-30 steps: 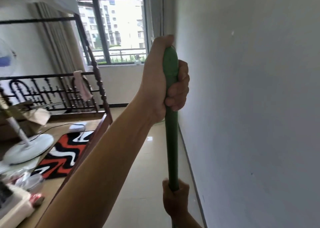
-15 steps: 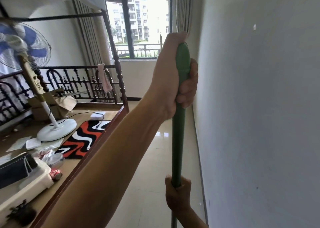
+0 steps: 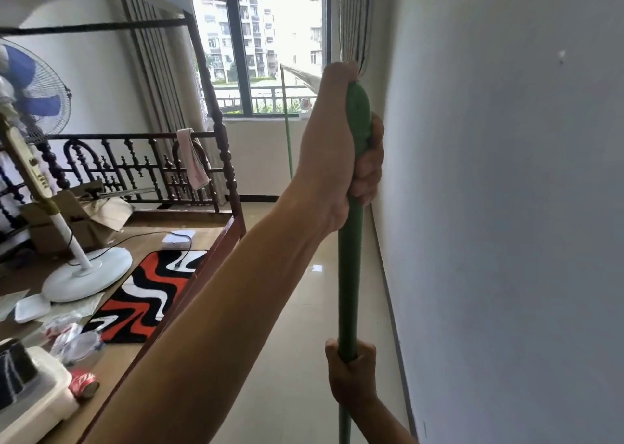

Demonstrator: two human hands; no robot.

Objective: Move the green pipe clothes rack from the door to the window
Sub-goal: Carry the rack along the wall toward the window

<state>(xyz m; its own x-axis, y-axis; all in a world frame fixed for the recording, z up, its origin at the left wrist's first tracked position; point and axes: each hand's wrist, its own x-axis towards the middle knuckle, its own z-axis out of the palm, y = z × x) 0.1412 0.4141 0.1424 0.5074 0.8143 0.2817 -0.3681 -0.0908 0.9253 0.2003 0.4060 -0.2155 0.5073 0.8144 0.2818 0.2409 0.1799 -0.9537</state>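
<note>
The green pipe clothes rack's near upright [image 3: 349, 274] stands vertical close to the white wall on the right. My left hand [image 3: 334, 146] is closed around its rounded top, thumb over the end. Lower down, my right hand [image 3: 351, 376] grips the same pipe. A dark top bar [image 3: 302, 77] runs away from my left hand to a second thin green upright [image 3: 287, 139], which stands near the window [image 3: 270, 45]. The rack's feet are out of view.
A dark wooden bed frame [image 3: 223, 146] fills the left, carrying a standing fan [image 3: 87, 271], a red, black and white rug [image 3: 148, 295], boxes and clutter. A tiled floor strip [image 3: 297, 342] runs between the bed and the wall [image 3: 506, 207] toward the window.
The view has advanced toward the window and swung left. The rack's far upright and top bar have come into sight. Both hands keep the same grip on the pipe.
</note>
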